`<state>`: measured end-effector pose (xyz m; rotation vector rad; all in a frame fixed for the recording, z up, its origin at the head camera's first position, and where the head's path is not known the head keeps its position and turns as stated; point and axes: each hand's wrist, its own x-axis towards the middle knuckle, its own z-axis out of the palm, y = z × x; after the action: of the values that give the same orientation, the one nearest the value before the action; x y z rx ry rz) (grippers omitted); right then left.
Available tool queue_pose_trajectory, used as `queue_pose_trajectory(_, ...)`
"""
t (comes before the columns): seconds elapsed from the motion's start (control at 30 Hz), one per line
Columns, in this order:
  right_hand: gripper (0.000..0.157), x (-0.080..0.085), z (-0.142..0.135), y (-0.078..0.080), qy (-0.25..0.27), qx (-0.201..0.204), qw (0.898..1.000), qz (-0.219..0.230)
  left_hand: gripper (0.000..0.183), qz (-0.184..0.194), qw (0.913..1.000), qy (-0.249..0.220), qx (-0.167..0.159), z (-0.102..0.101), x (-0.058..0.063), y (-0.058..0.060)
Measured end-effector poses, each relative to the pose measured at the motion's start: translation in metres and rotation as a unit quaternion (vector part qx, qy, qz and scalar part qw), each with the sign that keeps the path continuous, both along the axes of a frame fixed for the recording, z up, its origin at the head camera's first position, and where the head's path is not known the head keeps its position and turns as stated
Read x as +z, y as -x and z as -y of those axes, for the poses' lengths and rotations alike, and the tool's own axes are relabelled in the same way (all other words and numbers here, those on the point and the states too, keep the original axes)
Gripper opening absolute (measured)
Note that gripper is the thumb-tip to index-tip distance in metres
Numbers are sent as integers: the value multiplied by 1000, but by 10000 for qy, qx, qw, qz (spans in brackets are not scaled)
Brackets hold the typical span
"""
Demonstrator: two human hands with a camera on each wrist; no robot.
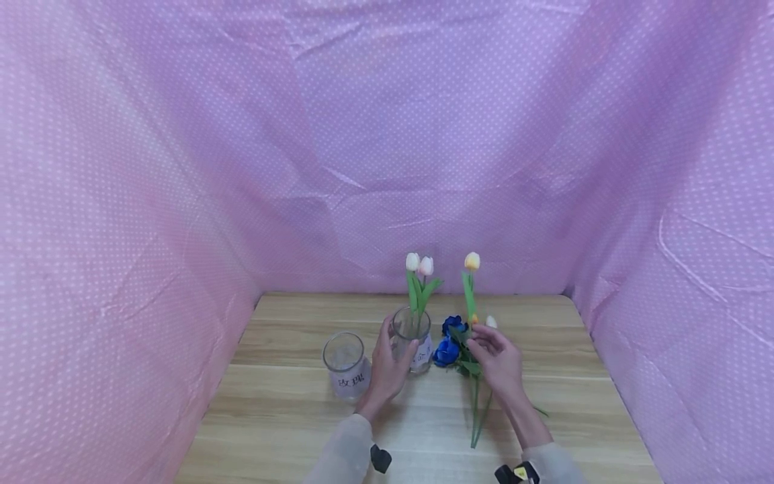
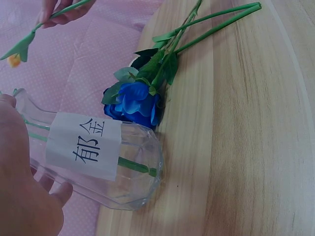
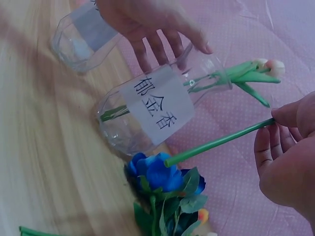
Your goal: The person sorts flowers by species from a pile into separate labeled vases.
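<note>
My left hand [image 1: 387, 366] grips a clear vase [image 1: 420, 368] around its upper part, thumb and fingers on opposite sides. A white paper label [image 2: 83, 145] with dark characters is on the vase. Two pale tulips [image 1: 413, 263] stand inside, their green stems reaching down toward the base. To the right of the vase, my right hand [image 1: 500, 363] pinches the stem [image 3: 221, 141] of a yellow tulip [image 1: 472, 261]. That tulip is raised with its bloom up, and its cut end shows below my fingers in the right wrist view.
Left of my left hand stands another labelled clear vase [image 1: 345, 359] without flowers. Blue flowers [image 1: 447, 352] with dark leaves lie on the wooden table [image 1: 284, 417], beside a white tulip [image 1: 491, 322] and an orange-yellow bloom [image 1: 474, 318]. Pink dotted cloth [image 1: 387, 168] surrounds the table.
</note>
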<state>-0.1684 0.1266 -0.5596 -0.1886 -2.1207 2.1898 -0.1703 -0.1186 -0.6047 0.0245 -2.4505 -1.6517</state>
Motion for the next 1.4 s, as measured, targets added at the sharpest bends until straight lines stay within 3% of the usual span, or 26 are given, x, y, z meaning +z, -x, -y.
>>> queue_pose_trajectory(0.6,39,24,20,18,-244,117,9986,-445,80,-40,10000,-10,-29,1,0,0)
queue_pose_trajectory(0.9,35,40,30,32,98,153,9958,-896,82,-77,10000,24,-12,2,0,1)
queue_pose_trajectory(1.1,38,51,36,39,134,274,9950,-946,83,-204,9998,-5,-47,2,0,2)
queue_pose_trajectory(1.4,38,63,47,50,60,257,9942,-1042,84,3,10000,-23,-47,3,2,1)
